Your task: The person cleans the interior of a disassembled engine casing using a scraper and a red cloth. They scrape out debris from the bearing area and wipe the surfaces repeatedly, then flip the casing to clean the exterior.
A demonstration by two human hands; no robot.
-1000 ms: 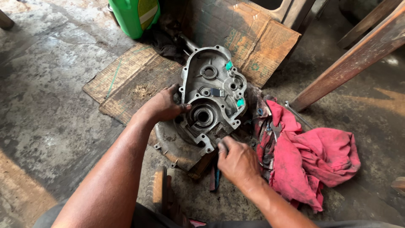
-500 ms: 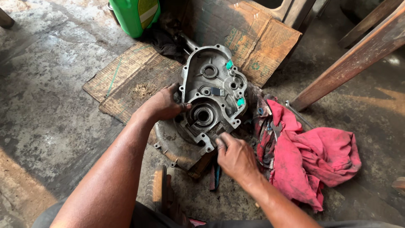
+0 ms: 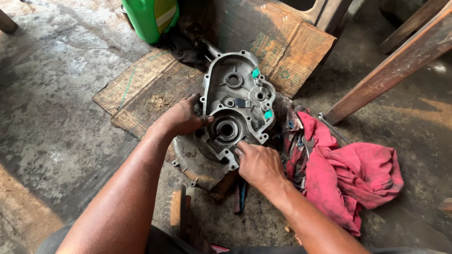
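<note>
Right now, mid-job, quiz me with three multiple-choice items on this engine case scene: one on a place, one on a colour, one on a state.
1. Where does the red rag lie relative to the metal engine case?
A. To its right on the floor
B. On top of it
C. Far behind it, on the cardboard

2. What colour is the plastic jug at the top of the view?
A. Blue
B. Green
C. White

3. How do the hands meet the case?
A. Both hands are off it
B. Only the right hand touches it
C. The left hand holds its left edge and the right hand presses fingers at its lower edge

Answers: 1 A, the rag is heaped on the concrete to the case's right. 2 B, the jug's body is bright green. 3 C, both hands are in contact with the case.
</note>
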